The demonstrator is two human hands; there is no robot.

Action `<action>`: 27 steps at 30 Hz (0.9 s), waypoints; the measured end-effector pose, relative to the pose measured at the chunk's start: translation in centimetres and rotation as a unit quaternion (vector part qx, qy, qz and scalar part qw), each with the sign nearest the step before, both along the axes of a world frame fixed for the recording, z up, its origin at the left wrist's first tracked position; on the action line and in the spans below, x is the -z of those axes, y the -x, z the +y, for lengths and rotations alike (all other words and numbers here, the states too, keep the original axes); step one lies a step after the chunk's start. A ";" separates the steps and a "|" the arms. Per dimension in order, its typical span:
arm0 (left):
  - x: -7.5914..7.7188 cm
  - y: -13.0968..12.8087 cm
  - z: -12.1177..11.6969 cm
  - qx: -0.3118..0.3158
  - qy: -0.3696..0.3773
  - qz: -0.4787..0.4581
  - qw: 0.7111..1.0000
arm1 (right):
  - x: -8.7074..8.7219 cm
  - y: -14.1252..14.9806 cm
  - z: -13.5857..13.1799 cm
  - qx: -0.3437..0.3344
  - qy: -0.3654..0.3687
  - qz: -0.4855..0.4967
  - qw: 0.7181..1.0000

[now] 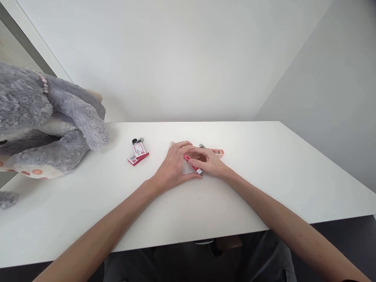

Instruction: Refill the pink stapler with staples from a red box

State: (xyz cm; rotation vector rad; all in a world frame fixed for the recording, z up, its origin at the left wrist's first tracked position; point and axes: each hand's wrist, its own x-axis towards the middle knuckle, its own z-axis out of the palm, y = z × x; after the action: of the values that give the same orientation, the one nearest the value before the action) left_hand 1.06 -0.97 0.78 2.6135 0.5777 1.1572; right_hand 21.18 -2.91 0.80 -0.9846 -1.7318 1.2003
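Note:
Both my hands meet at the middle of the white table (264,176). My left hand (173,166) curls its fingers round a small red and white box (192,163), gripping its near side. My right hand (210,161) pinches the same box from the right, fingers closed on it. Just behind my right hand lies a pink stapler (216,151) with a metal part showing. What is under my palms is hidden.
A second small red and white box (138,153) lies left of my hands, with a small black and grey item (137,140) behind it. A large grey plush toy (44,121) fills the table's left end. White walls stand behind and to the right.

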 end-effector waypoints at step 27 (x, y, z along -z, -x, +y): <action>0.0 -0.2 0.2 -0.051 -0.081 0.051 0.994 | 0.5 0.8 -0.2 0.123 -0.234 -0.103 0.959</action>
State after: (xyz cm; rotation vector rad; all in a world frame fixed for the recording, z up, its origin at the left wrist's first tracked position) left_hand 1.25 -0.82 0.82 2.8249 0.6695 1.1507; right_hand 20.34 -3.12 0.26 -1.0165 -1.8704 0.5063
